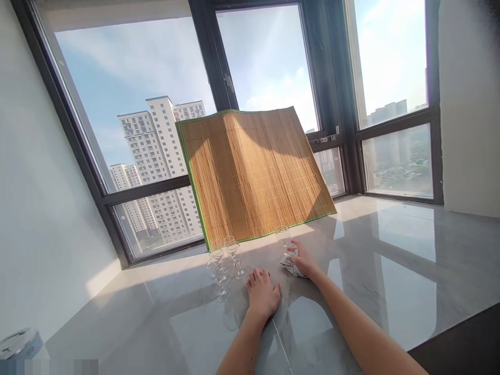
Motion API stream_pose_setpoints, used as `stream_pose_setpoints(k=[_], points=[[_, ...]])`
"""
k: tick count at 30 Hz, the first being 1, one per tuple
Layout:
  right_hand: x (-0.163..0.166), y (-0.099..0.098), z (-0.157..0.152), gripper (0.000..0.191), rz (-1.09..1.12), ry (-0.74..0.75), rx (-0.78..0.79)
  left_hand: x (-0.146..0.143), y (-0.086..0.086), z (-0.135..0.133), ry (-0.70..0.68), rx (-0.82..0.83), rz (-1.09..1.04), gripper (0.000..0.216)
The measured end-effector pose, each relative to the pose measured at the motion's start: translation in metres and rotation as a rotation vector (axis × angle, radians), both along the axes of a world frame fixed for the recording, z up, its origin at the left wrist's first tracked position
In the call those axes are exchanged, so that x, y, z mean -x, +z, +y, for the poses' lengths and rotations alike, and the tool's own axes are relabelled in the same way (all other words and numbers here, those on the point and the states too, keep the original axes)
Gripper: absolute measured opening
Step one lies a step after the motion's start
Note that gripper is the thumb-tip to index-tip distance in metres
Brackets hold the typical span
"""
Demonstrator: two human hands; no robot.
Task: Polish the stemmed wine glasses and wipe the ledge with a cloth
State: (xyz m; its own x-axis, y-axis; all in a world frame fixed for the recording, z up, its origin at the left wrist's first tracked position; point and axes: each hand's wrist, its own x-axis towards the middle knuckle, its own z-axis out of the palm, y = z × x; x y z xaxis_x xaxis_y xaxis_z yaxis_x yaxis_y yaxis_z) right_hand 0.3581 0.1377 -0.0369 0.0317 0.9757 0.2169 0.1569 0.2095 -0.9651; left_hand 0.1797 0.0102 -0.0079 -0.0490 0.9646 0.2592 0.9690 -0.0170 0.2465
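Observation:
My left hand [264, 297] rests palm down on the glossy grey surface, fingers loosely spread and holding nothing. To its left stands a small group of clear stemmed glasses, among them a front glass [214, 266] and a rear glass [232, 248], all upright. My right hand [302, 260] has a crumpled whitish cloth [292, 264] gathered under its fingers. Just beyond it is another stemmed glass [283, 237], with its lower part behind the cloth and fingers. Whether the fingers also touch that glass's stem I cannot tell.
A bamboo mat [258, 172] with green edging leans against the dark-framed windows behind the glasses. A white wall [47, 172] borders the left side. At the lower left corner sits a partly cut-off round whitish object [21, 341]. The grey surface [410, 260] reflects window light.

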Motion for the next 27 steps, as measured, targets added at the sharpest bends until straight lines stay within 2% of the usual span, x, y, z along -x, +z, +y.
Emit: stream_pose_setpoints(k=[7, 12, 18, 23, 27], points=[[0.015, -0.004, 0.001, 0.08, 0.141, 0.177, 0.016, 0.004, -0.003, 0.004, 0.005, -0.02, -0.024, 0.039], [0.035, -0.005, -0.006, 0.077, 0.292, 0.434, 0.056, 0.006, 0.0, 0.006, 0.004, -0.038, -0.035, 0.038], [0.04, 0.001, -0.023, 0.079, 0.349, 0.633, 0.097, 0.004, 0.004, 0.005, -0.036, -0.007, -0.054, 0.053], [0.039, 0.005, -0.026, 0.081, 0.407, 0.654, 0.133, 0.006, 0.003, 0.008, -0.061, 0.077, -0.069, 0.066], [0.038, 0.008, -0.027, 0.075, 0.336, 0.492, 0.083, 0.008, 0.005, 0.009, -0.11, 0.094, -0.035, 0.063]])
